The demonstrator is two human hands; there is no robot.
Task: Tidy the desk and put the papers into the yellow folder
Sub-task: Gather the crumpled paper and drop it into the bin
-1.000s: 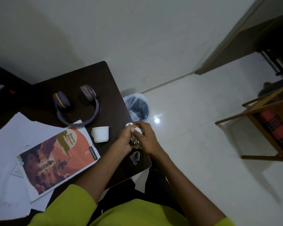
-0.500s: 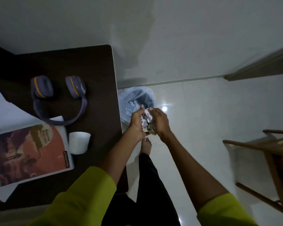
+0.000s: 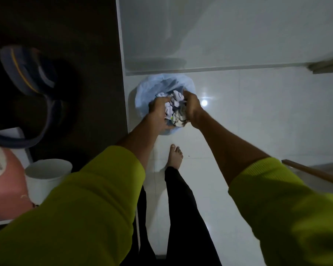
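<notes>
One bin [image 3: 142, 96], lined with a pale blue bag, is seen on the floor beside the desk [image 3: 88, 54]. A wad of crumpled paper scraps [image 3: 176, 108] is pressed between the left hand [image 3: 158, 110] and the right hand [image 3: 191, 106], both clenched around it directly above the bin's mouth. On the desk, left of the fingers, one cup [image 3: 46, 179], one pair of headphones [image 3: 27, 77] and one printed sheet [image 3: 4, 185] are found.
</notes>
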